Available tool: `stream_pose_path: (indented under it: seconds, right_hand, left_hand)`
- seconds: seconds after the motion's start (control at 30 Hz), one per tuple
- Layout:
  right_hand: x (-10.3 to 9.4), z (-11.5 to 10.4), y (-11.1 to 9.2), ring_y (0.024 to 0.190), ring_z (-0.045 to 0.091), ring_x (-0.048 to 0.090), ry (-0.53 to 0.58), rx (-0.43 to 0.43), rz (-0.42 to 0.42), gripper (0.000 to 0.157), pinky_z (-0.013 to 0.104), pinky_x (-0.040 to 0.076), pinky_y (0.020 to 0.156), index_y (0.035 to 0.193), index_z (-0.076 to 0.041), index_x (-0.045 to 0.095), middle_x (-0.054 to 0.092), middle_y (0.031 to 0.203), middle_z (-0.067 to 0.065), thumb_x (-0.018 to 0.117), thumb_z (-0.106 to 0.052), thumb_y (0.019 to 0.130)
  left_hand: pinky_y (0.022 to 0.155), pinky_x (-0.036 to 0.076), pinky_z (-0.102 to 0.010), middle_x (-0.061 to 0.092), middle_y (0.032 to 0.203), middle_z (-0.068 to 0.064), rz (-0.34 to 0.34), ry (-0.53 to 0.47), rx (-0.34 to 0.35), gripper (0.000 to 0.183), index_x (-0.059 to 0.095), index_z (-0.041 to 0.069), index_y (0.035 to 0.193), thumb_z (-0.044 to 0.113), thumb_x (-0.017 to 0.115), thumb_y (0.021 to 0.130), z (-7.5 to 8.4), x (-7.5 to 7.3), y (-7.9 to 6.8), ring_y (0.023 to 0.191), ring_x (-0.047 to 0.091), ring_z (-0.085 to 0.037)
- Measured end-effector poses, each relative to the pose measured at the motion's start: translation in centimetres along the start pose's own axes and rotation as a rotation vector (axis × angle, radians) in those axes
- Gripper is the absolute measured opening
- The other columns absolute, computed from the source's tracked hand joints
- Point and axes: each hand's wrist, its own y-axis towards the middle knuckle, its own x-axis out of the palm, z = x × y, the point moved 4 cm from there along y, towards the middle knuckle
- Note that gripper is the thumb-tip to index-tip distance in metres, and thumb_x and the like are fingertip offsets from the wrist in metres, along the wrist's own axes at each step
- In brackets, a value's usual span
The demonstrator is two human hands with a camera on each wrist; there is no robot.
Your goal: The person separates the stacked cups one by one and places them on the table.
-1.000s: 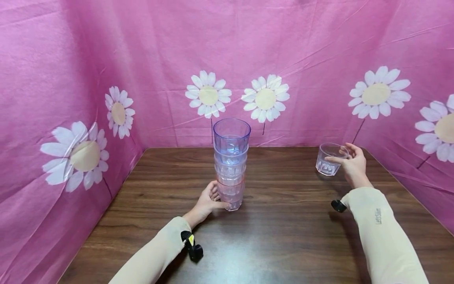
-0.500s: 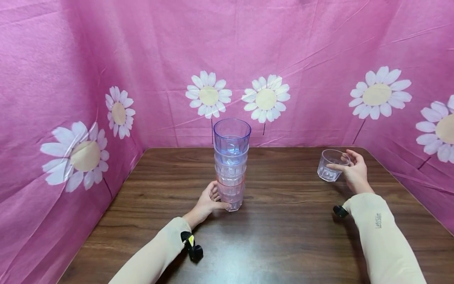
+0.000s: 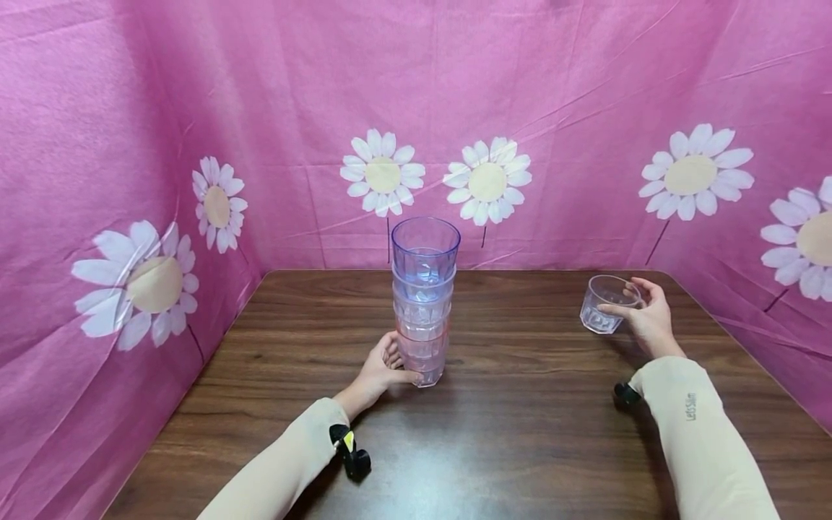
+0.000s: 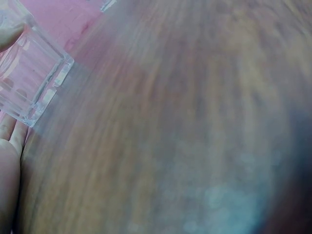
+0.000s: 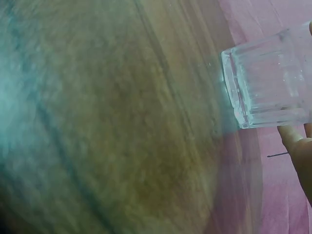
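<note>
Near the table's middle stands an upright stack of nested plastic cups (image 3: 422, 310), a blue-tinted one on top, clear ones and a red-rimmed one below. My left hand (image 3: 377, 372) grips the lowest cup from the left, thumb across its front. In the left wrist view the clear bottom cup (image 4: 36, 68) shows at the left edge, its base by the tabletop. At the right rear, my right hand (image 3: 646, 318) holds a short clear cup (image 3: 601, 314) upright by its right side. The right wrist view shows this clear cup (image 5: 268, 78) with its base at or close to the table.
The brown wood-grain table (image 3: 520, 404) reaches back to a pink cloth (image 3: 559, 87) printed with white daisies, which hangs behind and at both sides. A wide stretch of tabletop lies between the stack and the single cup.
My right hand has lowered the clear cup and brought it slightly nearer, mostly in the first half second. My left hand and the stack have stayed in place.
</note>
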Motion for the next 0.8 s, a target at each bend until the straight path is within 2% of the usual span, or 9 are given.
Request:
stream_pose_path:
  seconds: [0.1,0.23,0.37,0.43,0.5,0.63,0.73,0.8]
  right_hand:
    - [-0.1,0.1,0.0,0.113,0.006,0.044,-0.024,-0.004,-0.006,0.071,0.01,0.04,0.096,0.121,-0.028,0.044,0.047,0.115,-0.015,0.081,0.011,0.073]
    - [-0.2,-0.1,0.0,0.118,0.009,0.044,-0.15,-0.016,-0.019,0.071,0.013,0.038,0.102,0.126,-0.026,0.042,0.045,0.118,-0.013,0.082,0.003,0.076]
    - [-0.3,-0.3,0.1,0.124,0.014,0.043,-0.284,-0.029,-0.041,0.072,0.019,0.036,0.109,0.135,-0.014,0.038,0.044,0.122,-0.009,0.083,-0.007,0.079]
    - [-0.3,-0.5,0.2,0.126,0.016,0.042,-0.315,-0.028,-0.051,0.077,0.023,0.034,0.111,0.14,-0.005,0.035,0.044,0.125,-0.003,0.083,-0.009,0.08]
    - [-0.2,-0.6,0.2,0.128,0.018,0.042,-0.341,-0.027,-0.065,0.084,0.019,0.034,0.11,0.144,0.002,0.03,0.044,0.127,0.0,0.083,-0.01,0.08]
    - [-0.1,-0.7,0.4,0.134,0.028,0.038,-0.395,-0.013,-0.11,0.094,0.021,0.033,0.111,0.15,0.006,0.019,0.041,0.14,0.018,0.082,-0.013,0.082]
    - [-0.1,-1.1,0.5,0.135,0.042,0.034,-0.438,-0.014,-0.149,0.1,0.037,0.03,0.116,0.153,0.006,0.013,0.031,0.149,0.031,0.081,-0.016,0.083]
    - [-0.2,-1.7,0.4,0.134,0.047,0.032,-0.455,-0.02,-0.157,0.102,0.045,0.027,0.117,0.154,0.005,0.01,0.029,0.149,0.034,0.08,-0.018,0.084]
  left_hand:
    - [0.112,0.037,-0.044,0.06,0.129,-0.017,-0.001,-0.002,-0.001,0.073,0.043,-0.005,0.13,-0.014,0.078,0.067,0.0,0.0,0.0,0.119,0.056,-0.021]
    - [0.111,0.038,-0.043,0.06,0.129,-0.017,-0.003,-0.008,0.001,0.072,0.044,-0.005,0.13,-0.014,0.078,0.067,-0.2,0.1,0.1,0.117,0.057,-0.019]
    - [0.11,0.039,-0.042,0.061,0.128,-0.016,0.001,-0.012,0.007,0.072,0.044,-0.005,0.13,-0.015,0.077,0.067,-0.2,0.1,0.2,0.116,0.057,-0.017]
    - [0.11,0.039,-0.042,0.061,0.128,-0.015,0.003,-0.015,0.007,0.072,0.044,-0.005,0.129,-0.016,0.076,0.066,-0.2,0.1,0.2,0.115,0.057,-0.016]
    - [0.11,0.039,-0.043,0.061,0.127,-0.015,0.005,-0.014,0.006,0.072,0.044,-0.005,0.129,-0.016,0.076,0.066,-0.2,0.1,0.2,0.115,0.057,-0.016]
    - [0.11,0.039,-0.043,0.062,0.126,-0.014,0.008,-0.016,0.003,0.071,0.044,-0.005,0.128,-0.016,0.076,0.065,-0.2,0.1,0.2,0.114,0.058,-0.015]
    - [0.11,0.04,-0.043,0.062,0.126,-0.014,0.008,-0.018,0.005,0.071,0.044,-0.004,0.128,-0.017,0.076,0.065,-0.2,0.1,0.1,0.113,0.058,-0.015]
    - [0.11,0.039,-0.043,0.062,0.126,-0.015,0.005,-0.016,0.006,0.071,0.044,-0.004,0.128,-0.017,0.076,0.065,-0.2,0.0,0.1,0.114,0.058,-0.016]
